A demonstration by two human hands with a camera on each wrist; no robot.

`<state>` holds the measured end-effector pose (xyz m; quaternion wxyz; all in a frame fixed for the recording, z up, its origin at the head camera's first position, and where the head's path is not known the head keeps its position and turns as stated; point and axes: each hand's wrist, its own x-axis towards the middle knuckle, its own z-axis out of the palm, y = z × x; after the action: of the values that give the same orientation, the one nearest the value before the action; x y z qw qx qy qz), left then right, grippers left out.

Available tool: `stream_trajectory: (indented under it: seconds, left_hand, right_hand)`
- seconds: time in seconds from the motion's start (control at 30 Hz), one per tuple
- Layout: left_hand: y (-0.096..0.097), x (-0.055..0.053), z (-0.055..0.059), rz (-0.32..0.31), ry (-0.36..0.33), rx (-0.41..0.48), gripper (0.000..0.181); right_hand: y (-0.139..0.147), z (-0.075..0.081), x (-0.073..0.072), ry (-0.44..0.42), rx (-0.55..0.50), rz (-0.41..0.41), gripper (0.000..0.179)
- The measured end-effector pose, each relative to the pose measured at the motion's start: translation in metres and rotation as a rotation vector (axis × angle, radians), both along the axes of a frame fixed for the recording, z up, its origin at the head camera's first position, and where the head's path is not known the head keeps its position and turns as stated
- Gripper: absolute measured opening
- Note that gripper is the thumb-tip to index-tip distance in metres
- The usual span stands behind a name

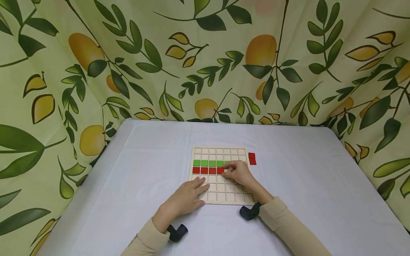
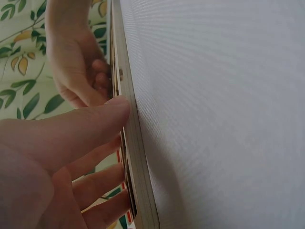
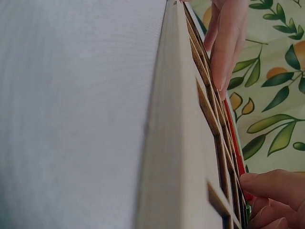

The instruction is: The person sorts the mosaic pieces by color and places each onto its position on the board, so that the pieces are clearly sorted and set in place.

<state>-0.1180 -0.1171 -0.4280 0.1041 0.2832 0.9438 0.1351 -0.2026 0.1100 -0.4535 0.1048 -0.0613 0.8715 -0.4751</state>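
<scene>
**Tile going into the grid board**

The left hand (image 1: 189, 195) lies flat on the wooden grid board (image 1: 221, 176), apparently steadying it mid-table. The right hand (image 1: 238, 172) has its fingers curled at the red row (image 1: 208, 170)'s end, seemingly pinching a tile. Spare red tiles (image 1: 252, 158) wait beside the board's right edge.

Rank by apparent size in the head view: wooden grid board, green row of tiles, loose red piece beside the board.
1. Wooden grid board, clearly largest.
2. Green row of tiles; its right end is hidden under the right hand, so its full length is unclear.
3. Loose red piece, smallest.
</scene>
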Motion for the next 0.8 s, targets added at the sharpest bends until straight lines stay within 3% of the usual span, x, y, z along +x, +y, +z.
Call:
stream_trajectory:
  seconds: [0.8]
  left_hand:
    - [0.0002, 0.0002, 0.0004, -0.001, 0.008, -0.014, 0.055]
  right_hand:
    - [0.0030, -0.0009, 0.0001, 0.012, -0.033, 0.001, 0.025]
